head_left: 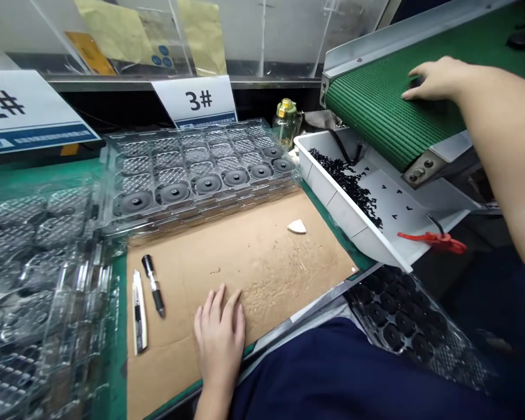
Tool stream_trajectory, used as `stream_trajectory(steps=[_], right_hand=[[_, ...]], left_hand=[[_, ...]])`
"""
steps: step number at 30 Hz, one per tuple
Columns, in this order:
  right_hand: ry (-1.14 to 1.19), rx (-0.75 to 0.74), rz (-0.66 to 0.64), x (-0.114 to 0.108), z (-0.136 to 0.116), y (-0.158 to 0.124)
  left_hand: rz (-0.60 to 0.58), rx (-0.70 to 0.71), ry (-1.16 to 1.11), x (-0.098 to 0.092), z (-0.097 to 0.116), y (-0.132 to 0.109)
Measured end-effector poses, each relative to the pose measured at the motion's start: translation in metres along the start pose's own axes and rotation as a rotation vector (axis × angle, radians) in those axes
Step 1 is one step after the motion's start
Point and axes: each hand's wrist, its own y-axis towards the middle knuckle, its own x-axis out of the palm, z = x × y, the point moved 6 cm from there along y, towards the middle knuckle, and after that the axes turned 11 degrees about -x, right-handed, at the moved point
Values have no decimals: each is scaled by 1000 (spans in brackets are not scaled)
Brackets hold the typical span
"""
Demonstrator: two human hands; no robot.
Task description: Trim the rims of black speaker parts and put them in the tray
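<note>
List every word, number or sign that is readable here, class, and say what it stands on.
"2#": on the left card, the digit at the picture's edge.
"3#": on the right card.
Both cards' blue bands: small characters, too blurred to read.
Blue stickers: any print is too small.

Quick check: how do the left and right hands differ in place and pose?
Place: the left hand rests on the cardboard, while the right hand is out at the green conveyor belt.
Pose: the left hand lies palm down with fingers extended; the right hand has thumb and fingers around a dark thing.
Load: the left hand shows nothing held; whether the right hand grips its dark thing is unclear.
Shared: both are bare.
</note>
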Motion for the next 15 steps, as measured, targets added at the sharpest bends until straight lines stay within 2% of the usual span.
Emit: stream_trajectory(steps=[2, 4, 6, 7, 8, 9, 11, 12, 13, 14, 15], right_hand=[[-18, -13, -14, -13, -9, -5], [-11, -83, 30, -35, -35, -17], [75, -257, 106, -58, -85, -44], [151, -383, 120, -66, -117, -66], [357, -596, 152, -73, -156, -95], [520, -804, 125, -75, -195, -129], [794, -1136, -69, -60, -263, -204], [934, -1215, -230, -45, -290, -239], [1098, -1254, -388, -29, -311, -271], [1259, -1206, -440, -14, -326, -294], [1389, -1104, -421, 1, -335, -309]], left_hand=[[-50, -34, -113, -5, -1, 0], [-146, -139, -358, -12, -3, -2], [-261, -329, -741, -19, -2, -7], [-312, -428, -965, -22, 3, -10], [-365, -490, -1188, -25, 12, -13], [-423, -489, -1401, -27, 26, -15], [-528, -444, -1673, -30, 52, -16], [-583, -432, -1742, -29, 63, -18], [-636, -432, -1778, -27, 70, -19], [-683, -443, -1793, -23, 75, -21], [-720, -464, -1796, -20, 76, -24]])
